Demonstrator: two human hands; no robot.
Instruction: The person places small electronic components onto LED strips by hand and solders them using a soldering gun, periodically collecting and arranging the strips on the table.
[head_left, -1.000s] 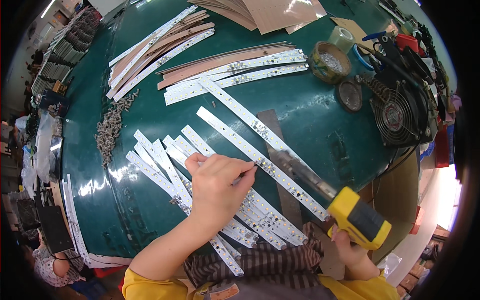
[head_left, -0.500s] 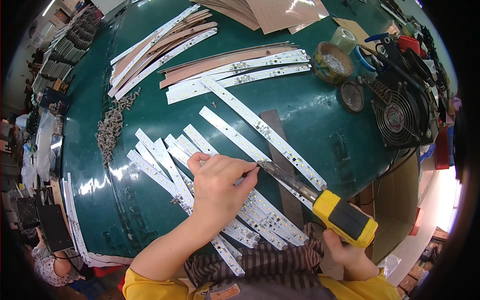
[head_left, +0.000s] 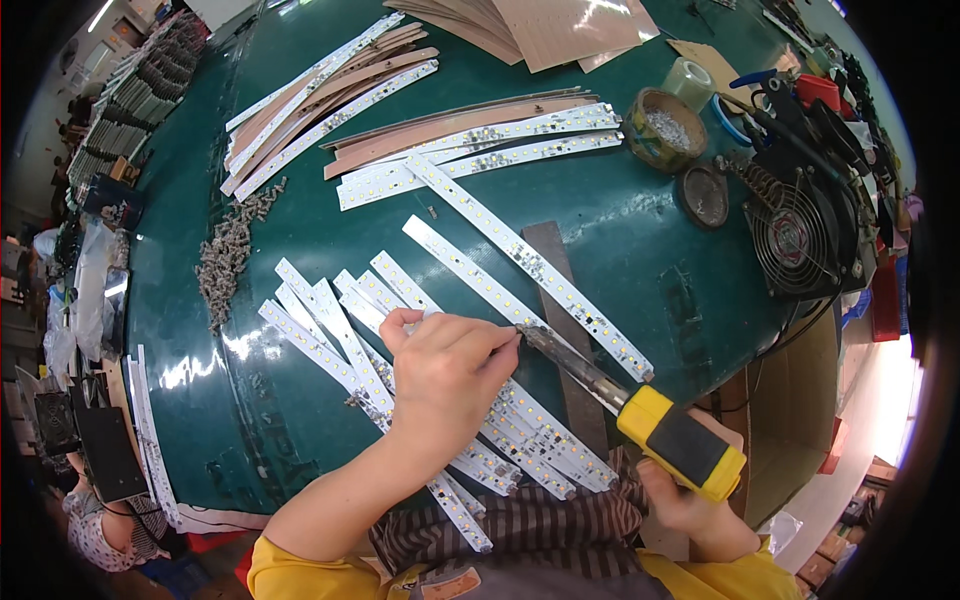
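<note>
Along the left edge of the green table (head_left: pixel 180 310) lie a few narrow white strips (head_left: pixel 145 430); inward from them is a long heap of small grey metal parts (head_left: pixel 228 262); just beyond its far end, a fanned bundle of white strips and brown boards (head_left: pixel 330 112) slants across the tabletop; nearer the person, a loose pile of white LED strips (head_left: pixel 545 440) lies overlapped at differing angles, some ends reaching the near edge above a striped cloth (head_left: pixel 500 515); the left hand (head_left: pixel 445 375) is over this pile, thumb and forefinger together at their tips, though I cannot tell whether anything tiny is pinched between them.

Just right of the pile, a single LED strip (head_left: pixel 465 268) runs diagonally, its upper end bare and its middle at the fingertips; farther off lies another bundle (head_left: pixel 480 135) of strips and boards; a second diagonal strip (head_left: pixel 530 262) overlaps its near side and crosses a flat dark bar (head_left: pixel 583 410); a yellow-and-black soldering tool (head_left: pixel 680 440) points leftward, its dark tip beside the left fingertips, over the single strip; the right hand (head_left: pixel 690 500) is closed around its handle; beyond are a round tub (head_left: pixel 640 140) of pale bits, a shallow dark dish (head_left: pixel 703 195) and a black fan (head_left: pixel 790 240).
</note>
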